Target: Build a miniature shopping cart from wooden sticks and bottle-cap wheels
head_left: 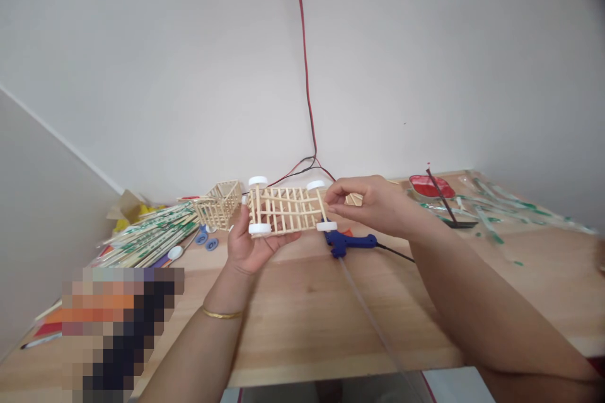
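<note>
Hands grip a stick-built frame [286, 209] above the tabletop's [302, 321] far edge: left hand [250, 242] cradling it from beneath, right hand [366, 201] pinching its end. Too hard a squeeze could snap thin sticks or dislodge a white wheel [326, 226]; the glue gun [350, 242] lies just below.

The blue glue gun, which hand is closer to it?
Right. The right hand hovers just above the glue gun, pinching the stick frame. The left hand holds the frame's other end, farther left.

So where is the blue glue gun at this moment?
In the head view the blue glue gun lies on the wooden table, centre, just below the right hand and the stick frame.
</note>
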The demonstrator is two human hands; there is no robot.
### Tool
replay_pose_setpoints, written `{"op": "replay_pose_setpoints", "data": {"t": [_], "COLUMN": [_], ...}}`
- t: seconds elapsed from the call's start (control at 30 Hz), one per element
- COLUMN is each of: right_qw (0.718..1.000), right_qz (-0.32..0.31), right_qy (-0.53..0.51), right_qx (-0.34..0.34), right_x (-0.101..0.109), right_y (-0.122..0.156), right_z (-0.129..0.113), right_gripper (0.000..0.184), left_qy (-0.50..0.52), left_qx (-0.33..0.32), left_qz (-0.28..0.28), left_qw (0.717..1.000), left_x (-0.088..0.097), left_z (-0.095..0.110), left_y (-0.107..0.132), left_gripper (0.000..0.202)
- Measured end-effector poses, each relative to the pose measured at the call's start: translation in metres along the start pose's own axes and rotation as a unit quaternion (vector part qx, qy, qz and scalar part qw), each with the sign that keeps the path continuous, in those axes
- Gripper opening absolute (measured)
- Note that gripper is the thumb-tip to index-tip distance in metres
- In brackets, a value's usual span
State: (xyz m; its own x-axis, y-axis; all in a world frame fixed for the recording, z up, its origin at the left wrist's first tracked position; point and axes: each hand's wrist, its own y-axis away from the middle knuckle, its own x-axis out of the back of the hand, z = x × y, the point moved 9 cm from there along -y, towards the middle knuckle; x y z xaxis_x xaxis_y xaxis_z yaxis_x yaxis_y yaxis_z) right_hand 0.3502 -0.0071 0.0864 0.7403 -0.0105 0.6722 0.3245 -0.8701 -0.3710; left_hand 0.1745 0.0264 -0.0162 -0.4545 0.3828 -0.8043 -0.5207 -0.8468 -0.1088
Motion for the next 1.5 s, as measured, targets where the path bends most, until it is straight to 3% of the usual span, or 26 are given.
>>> {"op": "replay_pose_setpoints", "data": {"t": [0.43,0.63,0.8,0.93,1.0,1.1,1.17,1.33,1.5], "right_qw": [1.0,0.995,0.993,0.996,0.993,0.985,0.986,0.995,0.998], "right_qz": [-0.006,0.085,0.071,0.057,0.065,0.076,0.072,0.061,0.054], "right_qy": [-0.002,0.013,0.003,-0.061,-0.101,-0.143,-0.14,-0.074,-0.022], "right_qx": [0.003,0.048,0.095,0.029,-0.024,-0.062,-0.062,-0.038,-0.007], "right_x": [0.001,0.013,-0.007,-0.021,-0.025,-0.026,-0.025,-0.023,-0.024], "right_y": [-0.001,0.004,0.007,0.006,0.006,0.007,0.006,0.004,0.003], "right_z": [-0.001,-0.018,-0.036,-0.028,-0.018,-0.009,-0.008,-0.011,-0.014], "right_gripper": [0.007,0.006,0.005,0.008,0.012,0.033,0.039,0.031,0.035], "left_qy": [-0.004,-0.029,-0.083,-0.14,-0.181,-0.24,-0.276,-0.367,-0.46], "left_qx": [0.013,0.001,0.016,-0.013,-0.039,-0.063,-0.074,-0.108,-0.126], "left_qz": [-0.003,0.023,0.01,0.002,0.005,0.013,0.015,0.016,-0.022], "left_qw": [1.0,0.999,0.996,0.99,0.983,0.969,0.958,0.924,0.879], "left_x": [0.0,0.0,-0.008,-0.009,-0.008,-0.006,-0.005,-0.001,-0.007], "left_z": [-0.003,-0.004,-0.014,-0.014,-0.011,-0.01,-0.009,-0.003,-0.001], "left_y": [0.0,0.001,0.002,0.002,0.001,0.001,0.001,0.001,0.002], "left_gripper": [0.04,0.04,0.043,0.041,0.039,0.038,0.039,0.041,0.039]}}
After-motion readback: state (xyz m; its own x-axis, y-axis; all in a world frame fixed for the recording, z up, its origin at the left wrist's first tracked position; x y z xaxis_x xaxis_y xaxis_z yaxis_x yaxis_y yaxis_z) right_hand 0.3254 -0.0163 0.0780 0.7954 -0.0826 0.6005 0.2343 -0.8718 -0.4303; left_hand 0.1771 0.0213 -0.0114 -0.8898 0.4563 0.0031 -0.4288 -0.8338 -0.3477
